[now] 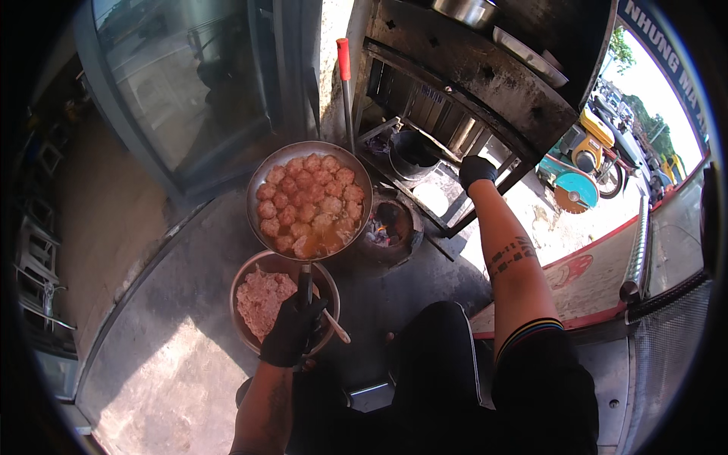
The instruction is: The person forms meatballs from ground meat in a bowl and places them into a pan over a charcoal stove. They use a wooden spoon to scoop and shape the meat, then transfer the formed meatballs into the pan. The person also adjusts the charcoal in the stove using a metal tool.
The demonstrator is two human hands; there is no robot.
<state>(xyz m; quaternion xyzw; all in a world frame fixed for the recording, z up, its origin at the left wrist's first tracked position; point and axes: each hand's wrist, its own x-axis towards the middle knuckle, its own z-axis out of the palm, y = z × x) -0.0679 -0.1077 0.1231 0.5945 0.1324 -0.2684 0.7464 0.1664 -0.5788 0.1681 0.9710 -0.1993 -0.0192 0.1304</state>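
Note:
In a black glove, my left hand (293, 330) grips the dark handle of a frying pan (253, 196). The pan is held up beside a burning charcoal stove (392, 259) and contains many meatballs (310, 193) in liquid. Partly beneath the pan and my hand stands a metal bowl (336, 296) of raw minced meat (264, 298), with a spoon (336, 326) leaning on its rim. My gloved right hand (478, 172) reaches to a low metal rack and is closed around what looks like the handle of a black saucepan (412, 156).
The sooty metal cabinet (483, 74) above the rack holds a pot (466, 10) and a metal tray (529, 57). A red-handled pole (344, 74) leans near the wall. A glass door (187, 74) stands at left. Sheet panels (574, 267) and parked motorbikes (594, 136) are at right.

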